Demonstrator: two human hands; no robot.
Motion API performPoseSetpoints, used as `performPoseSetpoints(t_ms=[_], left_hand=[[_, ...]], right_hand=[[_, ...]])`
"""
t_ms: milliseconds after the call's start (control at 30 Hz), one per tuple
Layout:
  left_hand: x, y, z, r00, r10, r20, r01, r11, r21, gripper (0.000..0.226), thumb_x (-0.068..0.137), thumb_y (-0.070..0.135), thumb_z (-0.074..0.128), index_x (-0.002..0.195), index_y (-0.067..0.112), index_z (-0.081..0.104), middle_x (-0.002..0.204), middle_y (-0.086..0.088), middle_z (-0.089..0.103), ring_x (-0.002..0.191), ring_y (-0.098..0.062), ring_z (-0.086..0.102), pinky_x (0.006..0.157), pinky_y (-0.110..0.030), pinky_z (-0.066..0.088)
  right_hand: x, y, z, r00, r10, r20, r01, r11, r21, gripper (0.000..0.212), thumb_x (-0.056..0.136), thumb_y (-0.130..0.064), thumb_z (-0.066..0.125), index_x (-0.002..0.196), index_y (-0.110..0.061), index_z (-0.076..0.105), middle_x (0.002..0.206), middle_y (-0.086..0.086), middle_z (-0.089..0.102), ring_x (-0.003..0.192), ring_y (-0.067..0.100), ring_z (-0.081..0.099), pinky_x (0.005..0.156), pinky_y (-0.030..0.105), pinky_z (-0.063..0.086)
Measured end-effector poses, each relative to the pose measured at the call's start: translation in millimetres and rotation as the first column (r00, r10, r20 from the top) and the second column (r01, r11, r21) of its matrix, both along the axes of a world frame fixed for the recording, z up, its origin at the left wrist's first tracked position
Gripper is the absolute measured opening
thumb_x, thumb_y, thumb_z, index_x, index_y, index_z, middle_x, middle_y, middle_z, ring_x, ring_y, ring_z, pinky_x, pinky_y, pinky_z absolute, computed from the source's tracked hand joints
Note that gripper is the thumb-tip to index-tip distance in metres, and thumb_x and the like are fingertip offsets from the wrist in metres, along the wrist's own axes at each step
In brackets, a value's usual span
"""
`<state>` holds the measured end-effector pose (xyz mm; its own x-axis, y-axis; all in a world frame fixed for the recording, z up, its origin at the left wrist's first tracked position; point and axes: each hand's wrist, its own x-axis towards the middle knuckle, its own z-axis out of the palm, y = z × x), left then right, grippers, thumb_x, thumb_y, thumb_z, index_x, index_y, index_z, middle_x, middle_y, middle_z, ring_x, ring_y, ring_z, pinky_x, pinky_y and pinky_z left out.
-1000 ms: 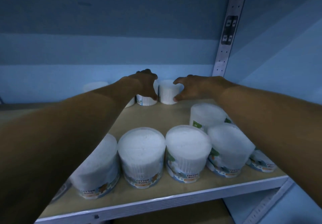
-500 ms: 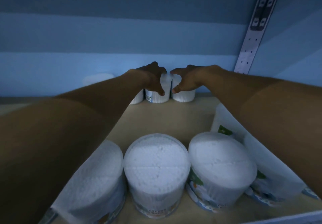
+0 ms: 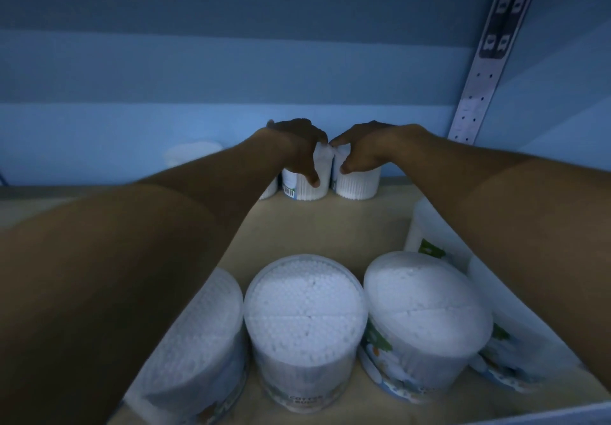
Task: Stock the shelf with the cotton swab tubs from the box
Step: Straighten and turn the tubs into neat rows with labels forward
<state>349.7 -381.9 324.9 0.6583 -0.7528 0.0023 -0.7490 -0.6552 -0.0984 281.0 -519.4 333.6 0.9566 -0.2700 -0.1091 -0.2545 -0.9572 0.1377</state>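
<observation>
At back wall, hands gripping tubs (image 3: 307, 176)

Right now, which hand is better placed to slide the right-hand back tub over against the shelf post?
Right hand: it already grips that tub, nearest the post. The left hand holds the neighbouring tub.

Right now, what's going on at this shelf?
A person is stocking cotton swab tubs. Both hands reach to the back of the shelf: the left hand grips one tub, the right hand grips the tub beside it, the two close together by the blue back wall. A front row of tubs already stands near the shelf edge.
</observation>
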Motion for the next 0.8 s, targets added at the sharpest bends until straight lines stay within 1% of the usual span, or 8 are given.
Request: performPoseSetpoints(t_ms=[67, 133, 233, 400, 567, 667, 733, 800], left_hand=[[-7, 1, 1, 1.0, 0.011, 0.02, -0.012, 1.0, 0.022, 0.089, 0.076, 0.056, 0.076, 0.151, 0.031, 0.034, 0.144, -0.002, 0.044, 0.136, -0.024, 0.04, 0.111, -0.046, 0.032], [-15, 4, 3, 1.0, 0.008, 0.028, -0.009, 0.999, 0.032, 0.087, 0.079, 0.058, 0.072, 0.152, 0.029, 0.034, 0.146, -0.002, 0.043, 0.137, -0.024, 0.039, 0.113, -0.045, 0.032], [-25, 10, 2, 1.0, -0.002, 0.006, 0.002, 1.0, 0.016, 0.085, 0.08, 0.057, 0.071, 0.151, 0.026, 0.036, 0.148, -0.003, 0.043, 0.135, -0.024, 0.042, 0.11, -0.039, 0.039], [-41, 23, 1, 0.999, 0.001, -0.039, -0.002, 1.0, -0.023, 0.079, 0.078, 0.054, 0.075, 0.145, 0.022, 0.048, 0.137, -0.005, 0.051, 0.126, -0.025, 0.051, 0.105, -0.037, 0.044], [-60, 39, 0, 0.998, 0.016, -0.059, -0.018, 0.999, -0.042, 0.075, 0.077, 0.051, 0.077, 0.14, 0.017, 0.054, 0.134, -0.007, 0.054, 0.123, -0.026, 0.054, 0.103, -0.037, 0.046], [-69, 48, 1, 0.996, 0.036, -0.084, -0.039, 0.998, -0.039, 0.071, 0.078, 0.049, 0.075, 0.138, 0.016, 0.056, 0.133, -0.007, 0.057, 0.122, -0.025, 0.056, 0.103, -0.037, 0.047], [-76, 53, 4, 0.994, 0.046, -0.102, -0.051, 0.998, -0.044, 0.069, 0.079, 0.049, 0.073, 0.138, 0.017, 0.057, 0.135, -0.006, 0.057, 0.122, -0.025, 0.057, 0.101, -0.035, 0.048], [-82, 58, 7, 0.992, 0.052, -0.112, -0.057, 0.998, -0.041, 0.07, 0.081, 0.05, 0.071, 0.141, 0.019, 0.054, 0.137, -0.005, 0.056, 0.123, -0.024, 0.056, 0.101, -0.034, 0.048]], right_hand=[[-9, 5, 2, 1.0, 0.002, -0.018, -0.002, 1.0, -0.016, 0.068, 0.097, -0.042, 0.06, 0.157, -0.031, 0.029, 0.159, 0.004, 0.033, 0.14, 0.028, 0.039, 0.111, 0.039, 0.04], [-17, 9, 2, 1.0, 0.005, -0.028, -0.006, 1.0, -0.029, 0.068, 0.099, -0.04, 0.059, 0.158, -0.027, 0.029, 0.159, 0.004, 0.033, 0.14, 0.028, 0.038, 0.112, 0.038, 0.039], [-28, 14, 1, 1.0, 0.003, -0.026, -0.004, 1.0, -0.026, 0.073, 0.097, -0.041, 0.061, 0.159, -0.026, 0.026, 0.16, 0.005, 0.033, 0.141, 0.028, 0.038, 0.112, 0.038, 0.039], [-48, 26, -1, 1.0, -0.014, -0.012, 0.015, 0.999, 0.033, 0.078, 0.093, -0.041, 0.067, 0.159, -0.029, 0.027, 0.158, 0.005, 0.038, 0.138, 0.027, 0.043, 0.11, 0.036, 0.041], [-68, 42, -1, 1.0, 0.0, -0.02, 0.001, 0.999, 0.049, 0.073, 0.095, -0.041, 0.062, 0.158, -0.028, 0.028, 0.158, 0.005, 0.037, 0.139, 0.027, 0.042, 0.111, 0.037, 0.04], [-78, 50, -1, 1.0, 0.011, -0.017, -0.01, 0.997, 0.072, 0.063, 0.097, -0.045, 0.055, 0.155, -0.027, 0.036, 0.156, 0.006, 0.04, 0.138, 0.028, 0.044, 0.112, 0.039, 0.04], [-84, 54, -1, 1.0, 0.031, -0.005, -0.03, 0.996, 0.087, 0.059, 0.099, -0.046, 0.052, 0.153, -0.028, 0.039, 0.155, 0.005, 0.042, 0.136, 0.027, 0.046, 0.111, 0.038, 0.041], [-89, 57, 0, 0.999, 0.043, -0.004, -0.042, 0.994, 0.103, 0.057, 0.1, -0.045, 0.05, 0.154, -0.03, 0.038, 0.155, 0.004, 0.042, 0.136, 0.026, 0.046, 0.111, 0.036, 0.041]])
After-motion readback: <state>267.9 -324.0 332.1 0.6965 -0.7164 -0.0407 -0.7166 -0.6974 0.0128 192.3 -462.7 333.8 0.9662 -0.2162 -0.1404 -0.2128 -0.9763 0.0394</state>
